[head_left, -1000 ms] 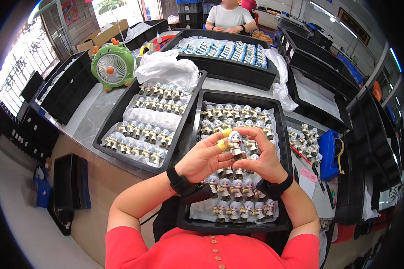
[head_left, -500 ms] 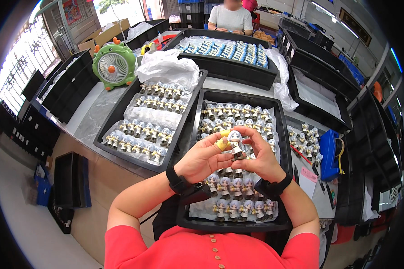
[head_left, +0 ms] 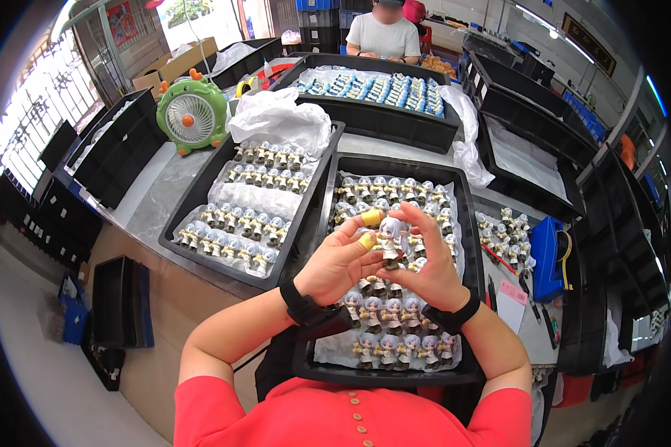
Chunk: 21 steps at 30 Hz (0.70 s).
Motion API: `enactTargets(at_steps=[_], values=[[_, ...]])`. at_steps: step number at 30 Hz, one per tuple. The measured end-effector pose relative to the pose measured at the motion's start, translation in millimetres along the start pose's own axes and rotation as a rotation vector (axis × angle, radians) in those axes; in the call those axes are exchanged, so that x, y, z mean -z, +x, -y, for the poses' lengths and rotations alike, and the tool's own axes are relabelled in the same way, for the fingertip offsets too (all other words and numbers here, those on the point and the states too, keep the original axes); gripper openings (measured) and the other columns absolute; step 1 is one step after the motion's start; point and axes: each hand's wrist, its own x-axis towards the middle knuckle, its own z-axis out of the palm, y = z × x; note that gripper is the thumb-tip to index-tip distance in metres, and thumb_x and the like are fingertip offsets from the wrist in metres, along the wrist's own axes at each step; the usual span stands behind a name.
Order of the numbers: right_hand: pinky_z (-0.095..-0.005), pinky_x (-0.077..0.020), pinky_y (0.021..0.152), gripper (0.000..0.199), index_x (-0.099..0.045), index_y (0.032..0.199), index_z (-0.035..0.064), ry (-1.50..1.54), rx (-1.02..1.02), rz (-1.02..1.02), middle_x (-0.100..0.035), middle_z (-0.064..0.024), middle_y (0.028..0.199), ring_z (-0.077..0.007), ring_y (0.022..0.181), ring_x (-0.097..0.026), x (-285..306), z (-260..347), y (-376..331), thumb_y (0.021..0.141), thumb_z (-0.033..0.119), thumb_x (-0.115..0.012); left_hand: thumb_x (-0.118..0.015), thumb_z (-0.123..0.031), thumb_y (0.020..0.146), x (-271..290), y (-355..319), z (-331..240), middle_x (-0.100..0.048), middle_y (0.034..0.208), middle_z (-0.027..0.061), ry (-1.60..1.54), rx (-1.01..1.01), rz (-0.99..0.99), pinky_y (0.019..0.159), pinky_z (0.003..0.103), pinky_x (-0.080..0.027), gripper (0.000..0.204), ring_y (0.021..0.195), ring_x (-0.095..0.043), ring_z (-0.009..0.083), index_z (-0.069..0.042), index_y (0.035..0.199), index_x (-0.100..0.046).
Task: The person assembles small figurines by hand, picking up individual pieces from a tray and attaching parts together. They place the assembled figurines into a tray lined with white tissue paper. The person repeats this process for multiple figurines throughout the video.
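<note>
A small figurine (head_left: 390,243) with pale lilac hair, a white outfit and dark boots stands upright between my two hands above the near tray. My left hand (head_left: 337,262), with yellow coverings on thumb and index finger, grips it from the left. Curved round its right side, my right hand (head_left: 436,267) has the thumb by its feet and the index finger raised beside its head. Beneath both hands, the black tray (head_left: 471,223) holds rows of similar figurines (head_left: 392,314) on white lining; my hands hide some of them.
Left of it lies another black tray (head_left: 173,216) of figurines, with a green fan (head_left: 192,113) behind. Farther back, a tray (head_left: 365,119) holds blue-and-white pieces, and a person (head_left: 384,36) sits beyond. At right are loose figurines (head_left: 505,237), a blue box (head_left: 546,257) and a red pen-like tool (head_left: 498,258).
My right index finger has lifted a little away from the figurine's head. The figurine has turned slightly and shifted a touch left. The view has tilted a little.
</note>
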Motion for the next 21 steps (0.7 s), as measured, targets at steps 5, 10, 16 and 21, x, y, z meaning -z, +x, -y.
enactTargets(at_steps=[5, 10, 16, 21], values=[[-0.0415, -0.036, 0.094, 0.091, -0.035, 0.135, 0.0092, -0.162, 0.216, -0.072, -0.051, -0.0085, 0.114, -0.0295, 0.108, -0.046, -2, 4, -1, 0.055, 0.007, -0.08, -0.05, -0.018, 0.093, -2, 0, 0, -0.052, 0.117, 0.0052, 0.152, 0.012, -0.054, 0.086, 0.034, -0.048, 0.033, 0.104, -0.057, 0.0189, -0.006, 0.124, -0.044], [-0.0414, -0.0375, 0.09, 0.087, -0.04, 0.131, 0.0119, -0.4, 0.365, -0.116, -0.05, -0.0065, 0.115, -0.0297, 0.108, -0.046, -7, 2, -3, 0.053, 0.001, -0.075, -0.061, -0.014, 0.087, -16, -9, -4, -0.054, 0.112, 0.0038, 0.383, -0.088, 0.009, 0.086, 0.031, -0.047, 0.039, 0.101, -0.057, 0.0146, -0.005, 0.122, -0.046], [-0.041, -0.0373, 0.09, 0.088, -0.037, 0.133, 0.0104, -0.336, 0.308, -0.044, -0.05, -0.0066, 0.117, -0.03, 0.11, -0.044, -8, 5, -7, 0.055, 0.005, -0.078, -0.063, -0.008, 0.083, -19, -15, -10, -0.054, 0.114, 0.0055, 0.351, -0.04, 0.075, 0.092, 0.033, -0.044, 0.05, 0.104, -0.056, 0.0161, -0.004, 0.128, -0.042], [-0.0407, -0.0358, 0.093, 0.102, -0.024, 0.14, 0.0088, -0.181, 0.326, -0.071, -0.054, -0.0082, 0.115, -0.0295, 0.111, -0.043, -8, 7, -5, 0.057, 0.01, -0.083, -0.058, -0.009, 0.085, -17, -12, -11, -0.052, 0.121, 0.0077, 0.234, 0.0, 0.165, 0.094, 0.034, -0.043, 0.051, 0.111, -0.053, 0.0198, -0.003, 0.132, -0.039]])
